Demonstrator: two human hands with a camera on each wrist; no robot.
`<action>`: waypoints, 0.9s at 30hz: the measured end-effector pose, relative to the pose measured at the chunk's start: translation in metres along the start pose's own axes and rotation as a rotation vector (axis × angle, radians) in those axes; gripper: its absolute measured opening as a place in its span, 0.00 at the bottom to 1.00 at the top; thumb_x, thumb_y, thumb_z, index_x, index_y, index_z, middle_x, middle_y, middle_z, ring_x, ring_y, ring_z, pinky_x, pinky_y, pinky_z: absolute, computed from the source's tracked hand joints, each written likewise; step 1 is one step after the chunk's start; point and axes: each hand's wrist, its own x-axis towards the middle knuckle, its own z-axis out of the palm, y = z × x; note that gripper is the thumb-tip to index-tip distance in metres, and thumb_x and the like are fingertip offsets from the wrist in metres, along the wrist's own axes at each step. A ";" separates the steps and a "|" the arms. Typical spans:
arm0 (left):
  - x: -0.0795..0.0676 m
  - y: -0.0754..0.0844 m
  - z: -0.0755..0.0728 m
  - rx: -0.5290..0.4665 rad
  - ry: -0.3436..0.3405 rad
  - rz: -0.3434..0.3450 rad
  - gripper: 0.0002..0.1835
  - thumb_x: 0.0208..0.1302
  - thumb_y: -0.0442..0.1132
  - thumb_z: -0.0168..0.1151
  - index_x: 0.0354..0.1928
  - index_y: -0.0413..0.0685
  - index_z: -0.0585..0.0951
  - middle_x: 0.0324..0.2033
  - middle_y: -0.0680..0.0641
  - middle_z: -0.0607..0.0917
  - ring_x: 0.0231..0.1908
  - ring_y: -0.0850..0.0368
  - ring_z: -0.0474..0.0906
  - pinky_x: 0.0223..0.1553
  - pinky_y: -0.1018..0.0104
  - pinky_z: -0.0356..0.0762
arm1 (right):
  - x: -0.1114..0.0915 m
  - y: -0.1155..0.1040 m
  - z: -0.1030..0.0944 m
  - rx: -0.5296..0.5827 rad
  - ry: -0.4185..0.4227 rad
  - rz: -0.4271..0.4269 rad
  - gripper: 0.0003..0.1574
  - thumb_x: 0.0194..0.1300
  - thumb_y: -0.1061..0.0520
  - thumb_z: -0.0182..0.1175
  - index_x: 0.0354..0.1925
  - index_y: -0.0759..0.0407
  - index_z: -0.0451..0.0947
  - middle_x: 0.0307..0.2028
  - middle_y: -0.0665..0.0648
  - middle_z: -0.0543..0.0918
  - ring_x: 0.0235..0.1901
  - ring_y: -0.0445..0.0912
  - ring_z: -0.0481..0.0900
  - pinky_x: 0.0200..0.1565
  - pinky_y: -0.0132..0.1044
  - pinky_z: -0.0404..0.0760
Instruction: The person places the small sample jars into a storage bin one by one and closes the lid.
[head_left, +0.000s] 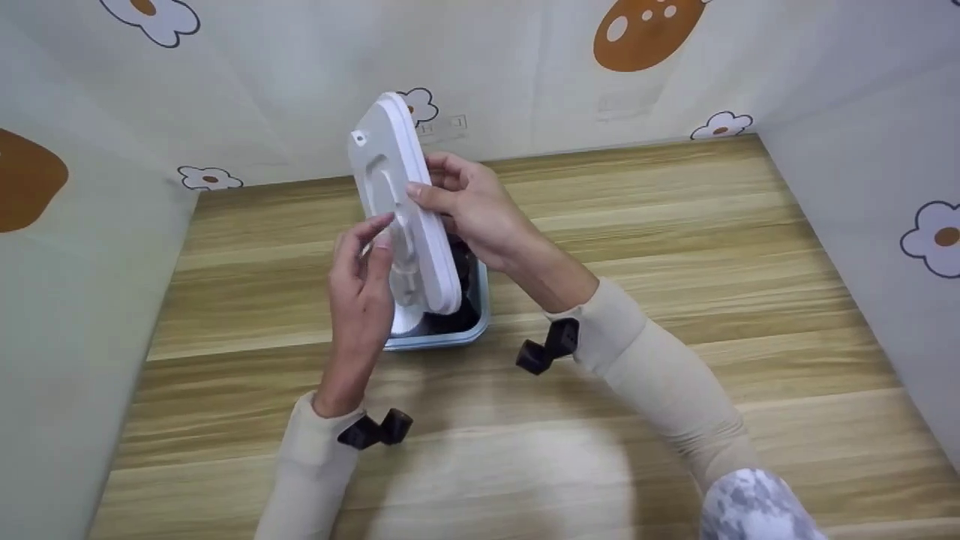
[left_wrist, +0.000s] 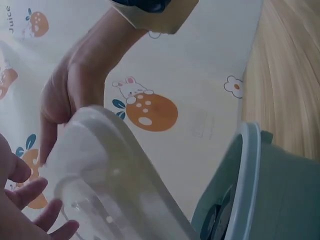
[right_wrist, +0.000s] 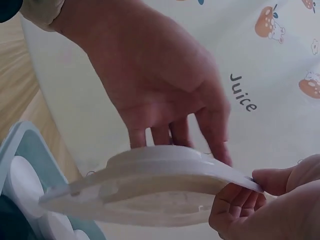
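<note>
A white oblong lid is tilted up on its side over a pale blue-green box. My right hand pinches the lid's long edge, thumb on one face and fingers behind; the right wrist view shows this pinch at the lid's end. At the lid's recessed face is my left hand, its thumb and forefinger apart with the tips right at the surface. Those fingers look spread and loosely bent in the left wrist view. Inside the box lie white rounded pieces and something dark, partly hidden by the lid.
The box stands on a wood-grain table near its back. Behind the table rises a pale patterned wall covering, with similar panels to the left and right. Each wrist carries a small black camera.
</note>
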 end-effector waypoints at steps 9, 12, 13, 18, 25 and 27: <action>0.031 -0.019 -0.032 0.038 -0.032 -0.422 0.28 0.79 0.43 0.46 0.76 0.48 0.60 0.74 0.44 0.65 0.73 0.52 0.63 0.73 0.56 0.65 | -0.001 0.004 -0.023 0.145 -0.036 -0.023 0.22 0.74 0.68 0.51 0.64 0.68 0.67 0.48 0.58 0.80 0.44 0.46 0.81 0.46 0.36 0.84; 0.036 -0.021 -0.042 -0.017 -0.035 -0.496 0.27 0.79 0.41 0.45 0.76 0.46 0.61 0.73 0.43 0.67 0.71 0.52 0.66 0.71 0.57 0.69 | 0.002 0.010 -0.032 0.197 -0.023 -0.021 0.22 0.75 0.67 0.50 0.64 0.69 0.66 0.47 0.58 0.80 0.44 0.45 0.81 0.45 0.35 0.85; 0.038 -0.021 -0.045 -0.013 -0.036 -0.515 0.27 0.79 0.41 0.45 0.76 0.46 0.61 0.73 0.44 0.68 0.70 0.53 0.67 0.69 0.58 0.71 | 0.003 0.012 -0.034 0.199 -0.009 -0.019 0.22 0.75 0.67 0.50 0.64 0.69 0.66 0.47 0.58 0.80 0.43 0.45 0.82 0.45 0.34 0.85; 0.043 -0.025 -0.055 0.051 -0.040 -0.527 0.26 0.78 0.39 0.48 0.75 0.45 0.64 0.71 0.43 0.70 0.67 0.53 0.69 0.67 0.59 0.74 | 0.010 0.024 -0.044 0.106 0.107 -0.019 0.24 0.73 0.64 0.56 0.65 0.67 0.71 0.47 0.59 0.82 0.42 0.44 0.82 0.45 0.35 0.86; 0.045 -0.038 -0.060 0.204 -0.120 -0.499 0.25 0.73 0.34 0.56 0.70 0.41 0.70 0.66 0.39 0.76 0.53 0.62 0.76 0.48 0.79 0.80 | 0.012 0.047 -0.056 -0.208 0.237 -0.009 0.26 0.70 0.59 0.63 0.65 0.60 0.76 0.46 0.59 0.83 0.35 0.43 0.83 0.31 0.32 0.86; 0.044 -0.041 -0.060 0.247 -0.162 -0.481 0.25 0.72 0.33 0.56 0.69 0.38 0.71 0.64 0.36 0.77 0.50 0.62 0.78 0.43 0.82 0.79 | 0.011 0.054 -0.060 -0.266 0.258 0.019 0.27 0.70 0.58 0.63 0.66 0.58 0.75 0.45 0.58 0.82 0.34 0.43 0.83 0.27 0.31 0.85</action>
